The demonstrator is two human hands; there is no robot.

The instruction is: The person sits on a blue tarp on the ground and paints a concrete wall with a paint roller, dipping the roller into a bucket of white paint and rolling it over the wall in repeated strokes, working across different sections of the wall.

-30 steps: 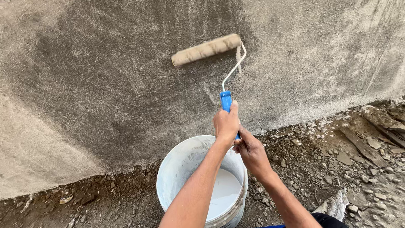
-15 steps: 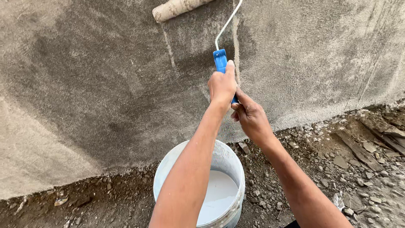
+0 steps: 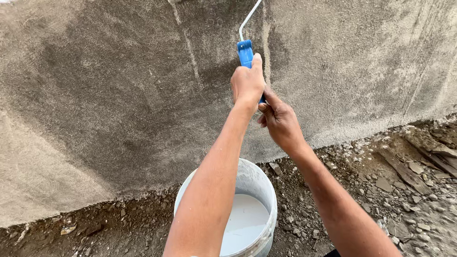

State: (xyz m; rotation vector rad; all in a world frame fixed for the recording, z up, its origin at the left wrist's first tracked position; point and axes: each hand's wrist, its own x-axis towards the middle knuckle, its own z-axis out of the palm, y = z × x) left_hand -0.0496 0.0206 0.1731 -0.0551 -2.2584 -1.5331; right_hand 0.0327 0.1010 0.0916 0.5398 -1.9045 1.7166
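Both hands hold a paint roller by its blue handle (image 3: 245,51) against a rough grey cement wall (image 3: 119,95). My left hand (image 3: 247,83) grips the handle high up, thumb along it. Just below, my right hand (image 3: 281,119) closes around the handle's lower end. The roller's thin metal rod (image 3: 249,18) rises to the top edge of the view, and the roller head is almost wholly out of sight above it. The wall is darker and damp-looking around and left of the hands.
A white bucket (image 3: 261,183) with white paint inside stands on the ground below my arms, close to the wall's foot. Loose stones, dirt and rubble (image 3: 400,181) cover the ground, thickest at the right.
Both hands have pushed the roller upward along the wall; the roller head has gone out past the top of the view. The bucket has stayed in place.
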